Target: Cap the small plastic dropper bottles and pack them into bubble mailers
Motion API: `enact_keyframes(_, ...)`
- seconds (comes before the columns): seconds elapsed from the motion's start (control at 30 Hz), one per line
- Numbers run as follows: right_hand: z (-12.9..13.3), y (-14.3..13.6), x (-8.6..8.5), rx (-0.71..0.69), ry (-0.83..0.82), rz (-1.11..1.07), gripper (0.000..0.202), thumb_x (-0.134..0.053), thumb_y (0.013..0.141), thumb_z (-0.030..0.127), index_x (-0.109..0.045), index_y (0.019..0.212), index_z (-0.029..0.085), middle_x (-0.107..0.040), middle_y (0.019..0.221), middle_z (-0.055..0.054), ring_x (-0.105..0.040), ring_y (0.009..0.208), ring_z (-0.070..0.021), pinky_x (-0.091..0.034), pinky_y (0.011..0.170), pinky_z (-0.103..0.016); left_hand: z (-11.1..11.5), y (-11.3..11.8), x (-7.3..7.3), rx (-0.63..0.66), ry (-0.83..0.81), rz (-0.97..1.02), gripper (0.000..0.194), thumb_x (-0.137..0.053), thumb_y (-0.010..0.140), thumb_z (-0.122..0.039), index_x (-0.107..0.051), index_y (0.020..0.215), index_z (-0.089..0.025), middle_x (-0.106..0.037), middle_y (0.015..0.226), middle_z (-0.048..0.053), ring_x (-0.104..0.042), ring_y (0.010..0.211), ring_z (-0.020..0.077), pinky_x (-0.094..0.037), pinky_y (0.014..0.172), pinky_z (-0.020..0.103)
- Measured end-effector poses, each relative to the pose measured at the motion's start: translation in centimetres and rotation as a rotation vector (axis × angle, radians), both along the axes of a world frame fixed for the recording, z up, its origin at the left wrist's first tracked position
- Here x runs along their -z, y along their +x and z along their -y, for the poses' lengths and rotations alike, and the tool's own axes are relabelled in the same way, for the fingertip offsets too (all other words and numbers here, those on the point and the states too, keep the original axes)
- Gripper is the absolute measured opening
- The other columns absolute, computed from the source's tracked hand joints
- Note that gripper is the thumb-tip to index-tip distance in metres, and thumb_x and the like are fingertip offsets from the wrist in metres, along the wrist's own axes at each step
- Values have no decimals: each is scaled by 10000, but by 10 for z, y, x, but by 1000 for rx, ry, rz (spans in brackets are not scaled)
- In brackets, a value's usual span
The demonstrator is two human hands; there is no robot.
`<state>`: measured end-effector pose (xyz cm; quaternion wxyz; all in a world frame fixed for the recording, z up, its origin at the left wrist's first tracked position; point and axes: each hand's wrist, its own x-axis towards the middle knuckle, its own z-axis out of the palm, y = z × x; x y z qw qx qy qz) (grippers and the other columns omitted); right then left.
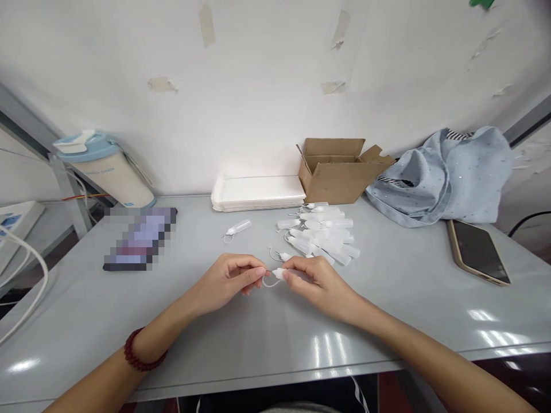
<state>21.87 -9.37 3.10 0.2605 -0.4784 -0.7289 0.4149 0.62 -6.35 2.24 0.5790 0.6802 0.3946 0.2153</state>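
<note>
Between the thumb and fingers of my right hand [316,281] is a small clear squeeze bottle with a needle tip [279,274], lying nearly level with its nozzle toward the left. My left hand [239,278] pinches the far end of the thin tip; the small end piece is hidden by the fingers. A thin white tether loops below, from the nozzle collar toward those fingertips. Just behind sits another needle-tip bottle [283,256]. A pile of similar bottles [329,232] lies beyond my right hand, and a single bottle [239,228] rests apart beyond my left.
Against the wall are a stack of white flat packs [258,192] and an open cardboard box [333,180]. At left stand a tumbler [114,175] and a phone with a blurred screen [142,238]. A blue cloth bag [439,178] and another phone [477,252] occupy the right.
</note>
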Motion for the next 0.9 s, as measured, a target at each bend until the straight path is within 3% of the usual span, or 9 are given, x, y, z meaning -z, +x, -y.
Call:
enact_keyframes(0.17, 1, 0, 3, -26, 14, 18, 232, -457, 876, 253, -631, 762, 149, -433, 561, 46, -365, 509, -75, -274, 479, -206, 3, 3, 1, 21, 16, -11, 288, -507, 877, -379, -646, 773, -149, -582, 684, 3, -472, 572, 106, -411, 565, 226)
enact_keyframes(0.53, 3, -2, 7, -83, 23, 50, 249, -451, 888, 258, -629, 762, 139, -492, 576, 27, -417, 515, -85, -314, 498, -205, 10, 6, 6, 34, -34, -20, 270, -512, 866, -354, -645, 742, -155, -586, 671, -3, -470, 562, 99, -411, 553, 208)
enact_keyframes(0.9, 3, -1, 7, -114, 84, 52, 289, -432, 924, 292, -662, 872, 125, -555, 617, 10, -448, 530, -85, -343, 523, -206, 3, 4, 4, 37, -32, 22, 308, -489, 882, -328, -633, 678, -147, -584, 634, -6, -490, 551, 99, -413, 557, 216)
